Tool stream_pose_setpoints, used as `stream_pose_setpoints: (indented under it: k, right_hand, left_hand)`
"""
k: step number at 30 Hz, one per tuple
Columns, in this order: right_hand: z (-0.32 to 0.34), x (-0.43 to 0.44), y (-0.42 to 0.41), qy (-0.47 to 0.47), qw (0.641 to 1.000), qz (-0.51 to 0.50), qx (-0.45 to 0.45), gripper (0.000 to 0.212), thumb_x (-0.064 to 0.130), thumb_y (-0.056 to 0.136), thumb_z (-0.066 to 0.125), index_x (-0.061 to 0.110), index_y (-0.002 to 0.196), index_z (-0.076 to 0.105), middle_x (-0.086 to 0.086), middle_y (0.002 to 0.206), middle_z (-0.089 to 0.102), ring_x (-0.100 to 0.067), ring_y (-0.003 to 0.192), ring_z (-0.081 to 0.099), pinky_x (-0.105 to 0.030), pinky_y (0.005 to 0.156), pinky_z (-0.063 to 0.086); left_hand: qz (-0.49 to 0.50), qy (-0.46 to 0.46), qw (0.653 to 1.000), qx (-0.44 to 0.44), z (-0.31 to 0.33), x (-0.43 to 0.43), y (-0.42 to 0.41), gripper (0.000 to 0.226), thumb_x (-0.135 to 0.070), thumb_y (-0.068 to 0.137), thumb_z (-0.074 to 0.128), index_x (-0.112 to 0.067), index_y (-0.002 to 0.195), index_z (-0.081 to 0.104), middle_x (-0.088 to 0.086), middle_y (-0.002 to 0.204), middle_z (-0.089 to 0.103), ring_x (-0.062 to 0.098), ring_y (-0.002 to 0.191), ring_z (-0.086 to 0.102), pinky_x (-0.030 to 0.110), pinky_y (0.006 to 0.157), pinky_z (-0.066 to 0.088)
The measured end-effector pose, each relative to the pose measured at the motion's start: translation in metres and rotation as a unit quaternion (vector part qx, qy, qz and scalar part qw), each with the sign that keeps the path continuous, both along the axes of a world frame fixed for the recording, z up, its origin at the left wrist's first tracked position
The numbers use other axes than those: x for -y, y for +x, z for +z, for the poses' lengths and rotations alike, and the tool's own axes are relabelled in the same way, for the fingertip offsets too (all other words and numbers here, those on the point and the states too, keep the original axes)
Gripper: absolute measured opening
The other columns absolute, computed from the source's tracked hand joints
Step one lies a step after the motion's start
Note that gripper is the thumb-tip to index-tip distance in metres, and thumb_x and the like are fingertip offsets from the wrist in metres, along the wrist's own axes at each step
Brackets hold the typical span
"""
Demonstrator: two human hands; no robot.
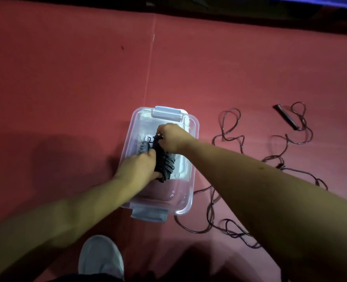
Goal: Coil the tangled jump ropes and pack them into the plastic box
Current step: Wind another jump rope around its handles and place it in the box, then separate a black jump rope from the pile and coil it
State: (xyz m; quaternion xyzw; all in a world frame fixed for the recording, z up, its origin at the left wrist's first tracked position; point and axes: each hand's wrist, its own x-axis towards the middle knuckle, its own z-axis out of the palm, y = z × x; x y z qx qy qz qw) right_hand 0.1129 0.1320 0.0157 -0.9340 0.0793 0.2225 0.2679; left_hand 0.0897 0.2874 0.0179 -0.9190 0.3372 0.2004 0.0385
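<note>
We see a dark jump rope bundle, wound into tight coils, sitting inside the clear plastic box on the red mat. The left hand is closed around its near side and the right hand pinches its far end. A grey coil, perhaps another rope, lies beside it, while a thin loose rope with a black handle sprawls tangled on the mat right of the box.

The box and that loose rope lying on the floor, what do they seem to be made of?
The box looks like clear, glossy plastic: the red floor shows through its walls, and its latches are a paler, opaque plastic. The loose rope looks like thin, smooth cord, perhaps vinyl-coated, since it glints and holds springy loops; its handle seems matte black, material unclear.
</note>
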Motion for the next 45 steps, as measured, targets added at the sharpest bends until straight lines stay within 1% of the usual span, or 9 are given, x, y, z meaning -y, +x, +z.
stream_pose_setpoints:
  k: [3,7,9,15,24,32,39,43,45]
  right_hand:
    - [0.032,0.019,-0.007,0.01,0.998,-0.016,0.066,0.038,0.016,0.092,0.057,0.006,0.128,0.061,-0.015,0.129,0.063,-0.032,0.12,0.057,-0.032,0.096,0.043]
    - [0.079,0.063,-0.04,-0.001,0.986,-0.075,0.151,0.034,0.015,0.09,0.058,0.005,0.122,0.065,-0.018,0.12,0.065,-0.033,0.11,0.059,-0.031,0.089,0.041]
    - [0.092,0.089,-0.068,-0.021,0.981,-0.117,0.151,0.035,0.013,0.087,0.061,0.004,0.12,0.066,-0.018,0.119,0.066,-0.033,0.111,0.06,-0.029,0.087,0.04]
    - [0.092,0.155,-0.162,-0.053,0.966,-0.244,0.071,0.044,0.015,0.081,0.07,0.001,0.123,0.062,-0.021,0.118,0.063,-0.035,0.111,0.059,-0.031,0.086,0.043]
    - [0.019,0.188,-0.285,-0.057,0.948,-0.3,-0.088,0.06,0.039,0.076,0.075,0.011,0.126,0.058,-0.015,0.124,0.051,-0.034,0.11,0.056,-0.042,0.098,0.049]
    - [-0.041,0.183,-0.327,-0.117,0.949,-0.212,-0.203,0.064,0.038,0.079,0.076,0.016,0.134,0.052,-0.011,0.136,0.047,-0.032,0.128,0.046,-0.041,0.105,0.039]
    - [-0.065,0.184,-0.33,-0.169,0.958,-0.14,-0.186,0.046,0.033,0.086,0.064,0.025,0.131,0.059,-0.005,0.133,0.056,-0.028,0.13,0.047,-0.04,0.106,0.036]
    - [-0.06,0.183,-0.321,-0.117,0.975,-0.133,-0.137,0.036,0.035,0.084,0.065,0.029,0.12,0.064,-0.002,0.117,0.068,-0.026,0.115,0.058,-0.036,0.099,0.039]
    - [-0.046,0.187,-0.312,-0.084,0.979,-0.142,-0.118,0.032,0.036,0.084,0.068,0.027,0.114,0.064,-0.003,0.11,0.069,-0.027,0.108,0.062,-0.035,0.093,0.042]
  left_hand:
    - [0.035,-0.055,0.994,-0.086,0.017,0.0,0.012,0.05,-0.053,0.09,0.061,-0.01,0.11,0.047,0.012,0.102,0.067,0.031,0.091,0.066,0.037,0.073,0.052]
    - [-0.005,-0.054,0.994,-0.093,0.065,0.037,0.027,0.032,-0.042,0.092,0.058,-0.012,0.1,0.05,0.011,0.102,0.067,0.028,0.088,0.061,0.035,0.075,0.051]
    - [-0.049,-0.052,0.994,-0.082,0.096,0.072,0.025,0.023,-0.035,0.092,0.056,-0.013,0.095,0.051,0.013,0.105,0.065,0.028,0.089,0.058,0.03,0.072,0.043]
    - [-0.181,-0.003,0.982,-0.046,0.138,0.16,-0.011,0.031,-0.03,0.093,0.054,-0.004,0.108,0.059,0.021,0.11,0.066,0.038,0.103,0.061,0.034,0.074,0.044]
    - [-0.194,0.073,0.966,-0.153,0.03,0.19,-0.099,0.03,-0.028,0.095,0.053,-0.003,0.113,0.058,0.018,0.116,0.064,0.036,0.106,0.06,0.037,0.084,0.05]
    - [-0.256,0.01,0.954,-0.158,-0.05,0.211,-0.165,0.034,-0.02,0.091,0.055,-0.012,0.123,0.049,0.013,0.124,0.048,0.033,0.117,0.05,0.042,0.092,0.044]
    - [-0.297,0.02,0.947,-0.118,-0.085,0.226,-0.197,0.039,-0.016,0.093,0.051,-0.016,0.132,0.046,0.012,0.128,0.047,0.033,0.123,0.046,0.042,0.099,0.04]
    - [-0.273,0.03,0.954,-0.121,-0.081,0.225,-0.192,0.036,-0.018,0.094,0.05,-0.017,0.13,0.05,0.013,0.122,0.051,0.035,0.117,0.051,0.043,0.096,0.043]
    - [-0.244,0.024,0.957,-0.155,-0.068,0.224,-0.183,0.031,-0.018,0.095,0.048,-0.014,0.126,0.047,0.014,0.12,0.054,0.036,0.108,0.056,0.044,0.086,0.046]
